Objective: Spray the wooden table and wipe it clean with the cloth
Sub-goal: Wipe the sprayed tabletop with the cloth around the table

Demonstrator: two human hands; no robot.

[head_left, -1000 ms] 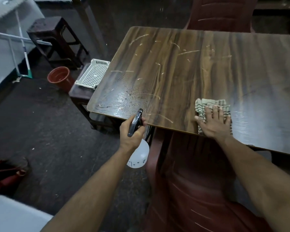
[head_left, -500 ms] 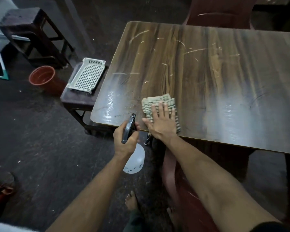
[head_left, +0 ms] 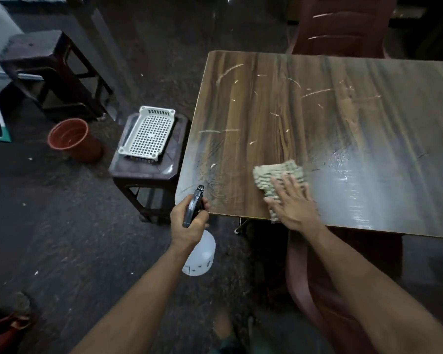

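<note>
The wooden table [head_left: 304,116] fills the upper right, scratched with pale marks and shiny wet along its near edge. A checked green-and-cream cloth [head_left: 274,175] lies near the table's front edge. My right hand [head_left: 293,204] presses flat on the cloth with fingers spread. Just off the table's front left corner, my left hand [head_left: 188,224] grips the dark trigger head of a white spray bottle [head_left: 200,256], whose nozzle points toward the table.
A dark stool [head_left: 143,169] beside the table's left edge carries a white perforated tray [head_left: 149,131]. A terracotta pot [head_left: 69,139] and another dark stool [head_left: 39,65] stand on the floor farther left. Maroon plastic chairs sit behind [head_left: 343,24] and under the table [head_left: 330,290].
My right hand slid the cloth left along the front edge, then back right a little. The view shifted right; the bottle stays by the table's corner.
</note>
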